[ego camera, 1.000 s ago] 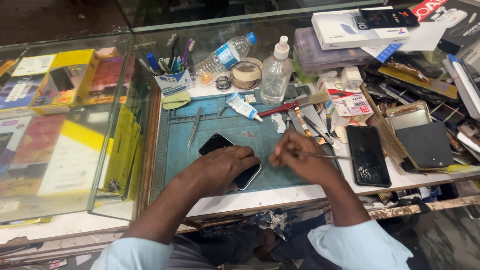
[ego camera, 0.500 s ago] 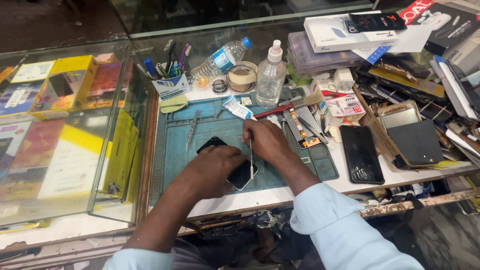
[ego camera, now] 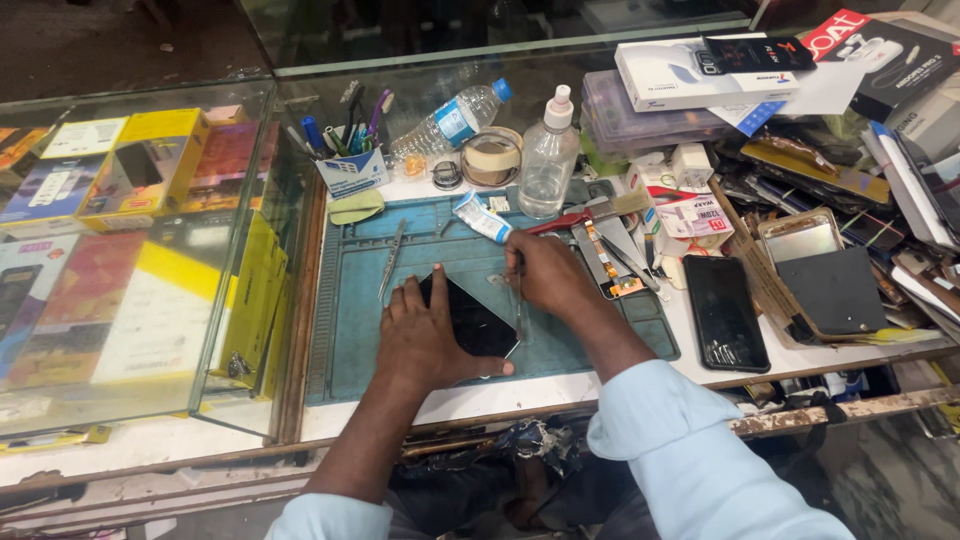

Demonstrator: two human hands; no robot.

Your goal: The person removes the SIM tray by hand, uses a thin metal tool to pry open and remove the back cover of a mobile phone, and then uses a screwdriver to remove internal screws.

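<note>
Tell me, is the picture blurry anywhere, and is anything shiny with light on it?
Head view: the middle is sharp, with the left hand flat on the black flat phone and the right hand holding a thin metal tool. Soft daylight, faint shadows. The glass display case shows pale reflections, and the clear plastic bottle glints. The edges look slightly stretched.

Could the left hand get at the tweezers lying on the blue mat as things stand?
Probably yes. The tweezers lie bare on the blue mat, just beyond the left hand, which presses on the dark phone; nothing lies between them.
</note>
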